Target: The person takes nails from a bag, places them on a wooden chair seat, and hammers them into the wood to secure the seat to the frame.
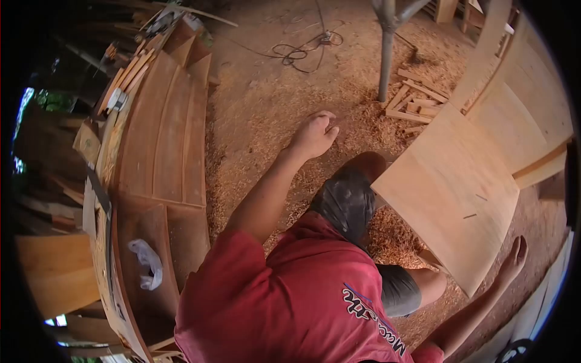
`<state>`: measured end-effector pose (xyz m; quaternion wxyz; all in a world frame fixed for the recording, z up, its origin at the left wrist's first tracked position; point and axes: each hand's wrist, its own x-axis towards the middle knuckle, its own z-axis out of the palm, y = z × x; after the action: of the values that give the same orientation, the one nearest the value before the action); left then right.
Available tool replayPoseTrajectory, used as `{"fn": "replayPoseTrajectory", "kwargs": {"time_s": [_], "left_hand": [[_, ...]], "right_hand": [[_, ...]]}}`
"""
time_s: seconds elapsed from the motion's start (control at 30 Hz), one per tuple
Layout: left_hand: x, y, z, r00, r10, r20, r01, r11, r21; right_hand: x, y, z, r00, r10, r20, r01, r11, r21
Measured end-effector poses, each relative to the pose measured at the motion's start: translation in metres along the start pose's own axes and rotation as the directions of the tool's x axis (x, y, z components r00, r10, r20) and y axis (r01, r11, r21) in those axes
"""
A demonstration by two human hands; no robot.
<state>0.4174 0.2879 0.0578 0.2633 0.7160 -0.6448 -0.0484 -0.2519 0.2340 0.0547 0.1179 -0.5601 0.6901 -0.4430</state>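
My left hand point(315, 134) is held over the shavings-covered floor, its fingers loosely curled and the thumb apart, with nothing visible in it. At the lower right my right hand point(514, 257) has its fingers extended and also appears to hold nothing. It is beside a light plywood panel point(442, 181), apart from its edge. Two short dark marks or pieces show on the panel. My bent legs are partly hidden by the panel.
A reddish-brown wooden cabinet point(136, 145) lies along the left, with a clear plastic bag point(147, 264) in one compartment. Wood offcuts point(417, 104) are near a metal post point(387, 60). A coiled cable point(296, 53) lies on the floor. Larger curved panels point(520, 97) stand at right.
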Motion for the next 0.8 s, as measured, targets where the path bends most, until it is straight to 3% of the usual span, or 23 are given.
{"fn": "replayPoseTrajectory", "kwargs": {"time_s": [0.03,0.1,0.13,0.17,0.2,0.23,0.27,0.33,0.37,0.4,0.43,0.47,0.5,0.57,0.63,0.67,0.7,0.8], "left_hand": [[-0.017,-0.021,-0.017,0.993,-0.1,-0.059,0.102,0.995,0.022],[-0.06,-0.056,-0.043,0.927,-0.374,0.001,0.374,0.927,0.024],[-0.09,-0.072,-0.056,0.888,-0.457,-0.04,0.458,0.889,0.019],[-0.125,-0.085,-0.071,0.851,-0.475,-0.225,0.498,0.865,0.059],[-0.163,-0.093,-0.086,0.798,-0.456,-0.394,0.533,0.839,0.109],[-0.242,-0.1,-0.112,0.575,-0.389,-0.72,0.564,0.826,0.005],[-0.273,-0.085,-0.139,0.523,-0.182,-0.833,0.626,0.745,0.23],[-0.358,-0.1,-0.182,0.415,0.038,-0.909,0.748,0.555,0.365],[-0.395,-0.112,-0.199,0.234,0.024,-0.972,0.85,0.479,0.217],[-0.429,-0.116,-0.222,0.211,0.092,-0.973,0.937,0.265,0.229],[-0.464,-0.123,-0.24,0.082,-0.019,-0.996,0.995,0.056,0.081],[-0.477,-0.123,-0.256,-0.169,-0.064,-0.984,0.982,0.076,-0.174],[-0.517,-0.139,-0.265,-0.275,-0.189,-0.942,0.955,0.058,-0.291],[-0.559,-0.145,-0.263,-0.311,-0.398,-0.863,0.943,-0.242,-0.229],[-0.564,-0.131,-0.244,-0.3,-0.439,-0.847,0.939,-0.29,-0.182],[-0.562,-0.124,-0.234,-0.173,-0.494,-0.852,0.985,-0.063,-0.163],[-0.564,-0.126,-0.23,-0.179,-0.495,-0.85,0.983,-0.062,-0.171],[-0.559,-0.118,-0.228,-0.298,-0.566,-0.769,0.952,-0.232,-0.198]], "right_hand": [[0.043,0.008,0.022,0.985,-0.124,0.123,0.144,0.974,-0.174],[0.124,0.051,0.078,0.943,0.218,0.251,-0.145,0.949,-0.279],[0.173,0.096,0.098,0.897,0.207,0.39,-0.015,0.897,-0.441],[0.22,0.139,0.117,0.832,0.191,0.521,0.155,0.821,-0.549],[0.151,0.033,0.121,0.796,0.012,0.605,0.329,0.83,-0.45],[0.205,0.14,0.176,0.942,-0.113,0.315,0.104,0.994,0.045],[0.178,0.127,0.152,0.921,0.051,0.386,0.076,0.949,-0.307],[0.149,0.1,0.134,0.913,0.136,0.385,0.029,0.919,-0.393],[0.144,0.098,0.129,0.91,0.153,0.386,0.015,0.917,-0.398],[0.138,0.097,0.126,0.908,0.164,0.385,0.006,0.915,-0.403],[0.137,0.096,0.123,0.905,0.171,0.39,0.004,0.912,-0.411],[0.135,0.096,0.122,0.905,0.177,0.387,-0.001,0.91,-0.415],[0.135,0.095,0.12,0.902,0.181,0.392,-0.001,0.909,-0.416],[0.13,0.095,0.121,0.896,0.198,0.398,-0.011,0.906,-0.424],[0.126,0.096,0.12,0.895,0.208,0.394,-0.024,0.906,-0.423],[0.126,0.094,0.119,0.897,0.208,0.39,-0.028,0.907,-0.42],[0.125,0.092,0.119,0.896,0.207,0.393,-0.025,0.907,-0.421],[0.126,0.087,0.122,0.894,0.201,0.401,-0.013,0.905,-0.425]]}}
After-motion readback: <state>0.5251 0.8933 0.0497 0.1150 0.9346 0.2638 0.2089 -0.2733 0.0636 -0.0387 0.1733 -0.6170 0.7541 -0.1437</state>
